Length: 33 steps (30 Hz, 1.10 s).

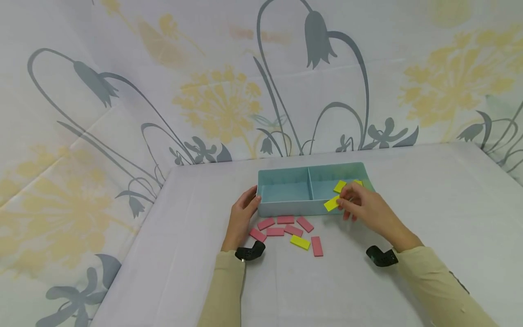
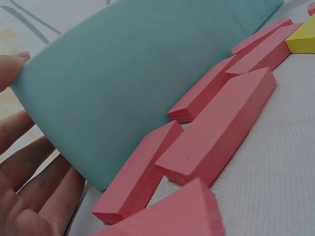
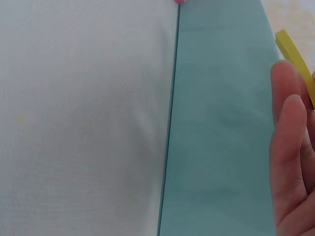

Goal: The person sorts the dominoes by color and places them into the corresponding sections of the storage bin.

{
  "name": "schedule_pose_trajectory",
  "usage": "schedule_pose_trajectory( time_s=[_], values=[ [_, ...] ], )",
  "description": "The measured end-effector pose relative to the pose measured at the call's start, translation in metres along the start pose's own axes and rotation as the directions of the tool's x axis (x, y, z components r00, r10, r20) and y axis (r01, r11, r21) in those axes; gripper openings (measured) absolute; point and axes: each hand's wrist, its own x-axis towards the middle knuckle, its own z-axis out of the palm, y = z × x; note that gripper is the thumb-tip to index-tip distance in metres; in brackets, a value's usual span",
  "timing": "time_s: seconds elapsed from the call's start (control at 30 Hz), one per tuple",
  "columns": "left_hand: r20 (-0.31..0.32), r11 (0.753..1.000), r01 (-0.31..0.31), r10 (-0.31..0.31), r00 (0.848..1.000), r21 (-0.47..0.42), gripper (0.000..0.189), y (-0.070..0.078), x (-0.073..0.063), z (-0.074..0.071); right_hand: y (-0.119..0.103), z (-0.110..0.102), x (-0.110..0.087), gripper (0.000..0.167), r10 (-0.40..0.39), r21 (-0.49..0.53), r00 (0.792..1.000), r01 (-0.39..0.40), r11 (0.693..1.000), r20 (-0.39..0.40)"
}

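Observation:
A light-blue box (image 1: 286, 209) with two compartments lies across the table. At its left end my left hand (image 1: 240, 219) grips the corner, the thumb at the rim and the other fingers along the end wall. My right hand (image 1: 367, 210) pinches a small yellow block (image 1: 331, 204) between thumb and fingertips, over the front rim of the right compartment. Behind those fingers, another yellow block (image 1: 339, 186) shows in that compartment, and a further yellow piece (image 1: 358, 182) is partly hidden by the hand. The left compartment (image 1: 284, 185) shows only its bare floor.
In front of the box lie several pink blocks (image 1: 275, 232), some nearly against its wall, as the left wrist view shows. Among them is one yellow block (image 1: 300, 242), with a pink block (image 1: 317, 246) to its right. A flower-patterned cloth (image 1: 229, 104) hangs behind the white table (image 1: 310, 290).

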Motion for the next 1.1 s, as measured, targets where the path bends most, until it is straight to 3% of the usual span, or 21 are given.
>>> schedule_pose_trajectory(
  time_s=[0.17, 0.33, 0.57, 0.93, 1.1],
  values=[
    [0.005, 1.000, 0.009, -0.009, 1.000, -0.014, 0.054, 0.003, -0.001, 0.000, 0.000, -0.001, -0.001, 0.019, 0.001, -0.008, 0.999, -0.001, 1.000, -0.036],
    [0.028, 0.999, 0.014, -0.014, 1.000, -0.032, 0.054, 0.016, -0.007, 0.001, 0.000, 0.000, -0.002, 0.018, -0.016, -0.040, 0.997, 0.013, 0.999, -0.076],
    [0.035, 1.000, 0.015, -0.015, 0.999, 0.005, 0.050, 0.027, -0.012, 0.003, -0.002, -0.001, -0.002, 0.020, -0.015, -0.076, 0.993, 0.006, 0.997, -0.118],
    [0.033, 1.000, 0.027, -0.027, 0.999, -0.003, 0.051, 0.027, -0.012, 0.003, 0.001, -0.002, -0.003, 0.024, 0.022, -0.032, 0.985, -0.027, 0.999, -0.168],
    [0.007, 1.000, 0.021, -0.021, 1.000, -0.013, 0.054, 0.013, -0.006, 0.002, 0.002, -0.004, -0.002, 0.030, 0.098, 0.056, 0.978, -0.089, 0.994, -0.184]
  ],
)
